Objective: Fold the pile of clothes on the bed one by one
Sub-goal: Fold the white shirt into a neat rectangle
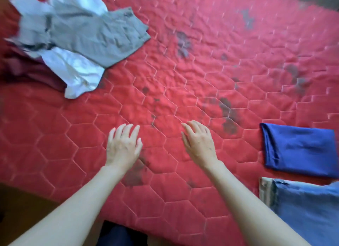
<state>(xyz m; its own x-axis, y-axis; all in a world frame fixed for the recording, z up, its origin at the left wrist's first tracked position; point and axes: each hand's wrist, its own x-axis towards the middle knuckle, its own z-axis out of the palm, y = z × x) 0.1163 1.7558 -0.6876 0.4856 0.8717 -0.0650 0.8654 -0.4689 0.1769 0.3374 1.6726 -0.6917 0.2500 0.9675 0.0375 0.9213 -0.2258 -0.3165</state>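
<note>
Red quilted bed [183, 71]: folded blue garment [299, 150] and jeans [308, 209] near right; unfolded pile [73, 40] remains far left. Left hand [122, 146] and right hand [200, 144] hover, fingers relaxed, holding nothing.

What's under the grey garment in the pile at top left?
Under the grey garment, white cloth shows at its near and far edges, and a dark maroon piece lies lower left. Whether more clothes lie beneath is hidden. Both hands hover empty.

Soft daylight, motion blur upper left
</note>
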